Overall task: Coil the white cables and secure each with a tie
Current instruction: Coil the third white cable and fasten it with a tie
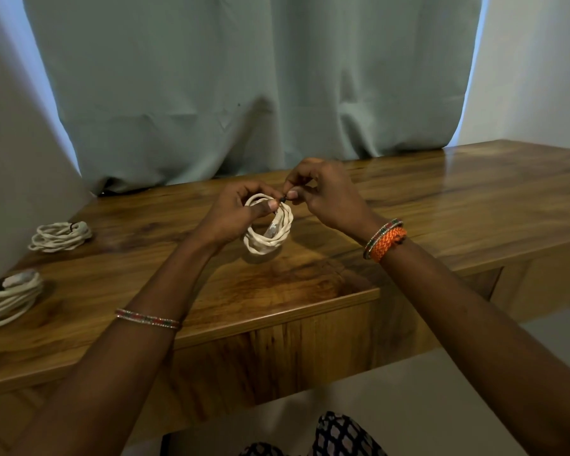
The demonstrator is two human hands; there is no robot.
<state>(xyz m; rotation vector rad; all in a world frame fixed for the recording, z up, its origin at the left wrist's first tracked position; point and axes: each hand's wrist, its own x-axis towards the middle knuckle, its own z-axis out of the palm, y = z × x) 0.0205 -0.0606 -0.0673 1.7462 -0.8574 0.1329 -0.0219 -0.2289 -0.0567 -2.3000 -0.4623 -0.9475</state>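
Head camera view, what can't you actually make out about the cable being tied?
- Tie: a tiny dark speck between the fingers of the left hand and right hand; its type is unreadable.
- Held coil: the left hand covers its left side.
- Nearest coil: cut off by the left frame edge.

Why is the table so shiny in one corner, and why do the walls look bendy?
In the head view, light from behind the grey-green curtain bounces off the glossy brown wooden table, making pale glare at its far right; the wide-angle lens bends the edges, and the coiled white cable at the left edge looks slightly blurred.
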